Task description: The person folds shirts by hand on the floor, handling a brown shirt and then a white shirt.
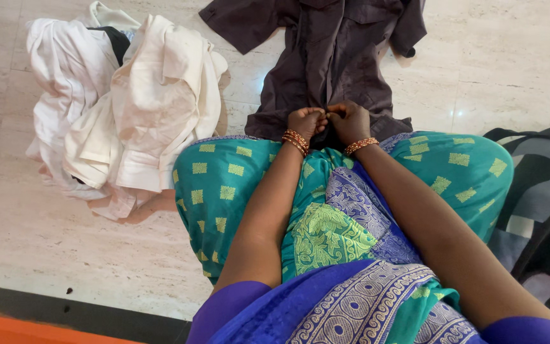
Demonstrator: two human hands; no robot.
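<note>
A dark brown shirt [338,57] lies spread on the pale stone floor in front of my knees. My left hand [307,121] and my right hand [349,121] are side by side at its near hem, fingers curled and pinching the fabric along the front opening. Both wrists carry orange and gold bangles. My lap is covered by a green and blue patterned garment [338,210].
A heap of white and cream shirts [128,102] lies on the floor to the left, with a bit of black cloth in it. A grey and black patterned cloth [536,191] sits at the right. A dark strip and orange edge [33,328] run along the bottom left.
</note>
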